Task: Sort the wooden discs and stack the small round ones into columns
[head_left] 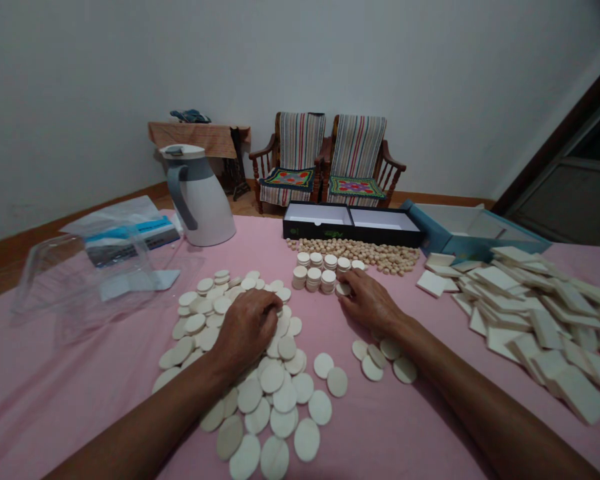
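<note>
Left hand (247, 327): palm down, fingers curled on the far part of the pile of loose discs (275, 393) on the table (55, 373); grip cannot be confirmed. Right hand (367, 303): nearer the disc stacks (315, 273), fingertips closed on a single disc (343, 289) just beside their near right edge.

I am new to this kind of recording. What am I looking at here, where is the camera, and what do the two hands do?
There is no machine: a person works with bare hands. The one picture comes from a camera on that person's head, looking forward and down. On the pink cloth lie a heap of round discs, stacks of smaller discs, beads, square tiles and a jug. The left hand rests on the heap; the right hand touches a small disc beside the stacks. Whether either grips cannot be told.
</note>
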Motion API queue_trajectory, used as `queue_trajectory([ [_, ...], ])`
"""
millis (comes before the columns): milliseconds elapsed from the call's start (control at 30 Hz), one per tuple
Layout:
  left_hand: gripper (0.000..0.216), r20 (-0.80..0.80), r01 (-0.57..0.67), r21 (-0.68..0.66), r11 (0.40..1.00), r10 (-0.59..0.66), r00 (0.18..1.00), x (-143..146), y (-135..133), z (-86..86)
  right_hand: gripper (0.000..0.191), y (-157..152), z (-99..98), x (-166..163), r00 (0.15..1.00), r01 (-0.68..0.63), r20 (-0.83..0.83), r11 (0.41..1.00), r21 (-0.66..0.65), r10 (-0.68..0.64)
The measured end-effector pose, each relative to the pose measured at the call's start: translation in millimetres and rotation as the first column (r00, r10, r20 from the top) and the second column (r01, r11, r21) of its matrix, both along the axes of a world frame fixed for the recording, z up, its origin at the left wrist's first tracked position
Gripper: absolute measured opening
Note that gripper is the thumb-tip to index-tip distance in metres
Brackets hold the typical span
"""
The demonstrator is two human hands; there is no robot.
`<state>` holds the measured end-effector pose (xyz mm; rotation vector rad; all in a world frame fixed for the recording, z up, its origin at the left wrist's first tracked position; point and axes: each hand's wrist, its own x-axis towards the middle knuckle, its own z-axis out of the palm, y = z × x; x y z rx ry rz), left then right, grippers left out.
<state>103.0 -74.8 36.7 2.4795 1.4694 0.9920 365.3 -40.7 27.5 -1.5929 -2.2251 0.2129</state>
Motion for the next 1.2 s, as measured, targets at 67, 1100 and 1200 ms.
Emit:
queue_trajectory([
  [67,0.018,0.003,0.001,-0.004,1.0,-0.001,1.0,0.1,0.6,-0.1,0.025,0.6,2.3,1.1,1.0,-0.004,-0.005,1.0,-0.005,0.004],
  [1100,0.019,-0.01,-0.005,0.006,1.0,0.005,1.0,1.2,0.3,2.8,0.032,-10.5,35.6,18.8,0.984,-0.133,0.056,0.912,-0.388,0.167],
  [1200,0.018,-0.011,-0.008,0.011,1.0,0.009,1.0,1.4,0.7,3.0,0.034,-11.4,28.0,19.3,0.975,-0.178,0.063,0.918,-0.354,0.214],
])
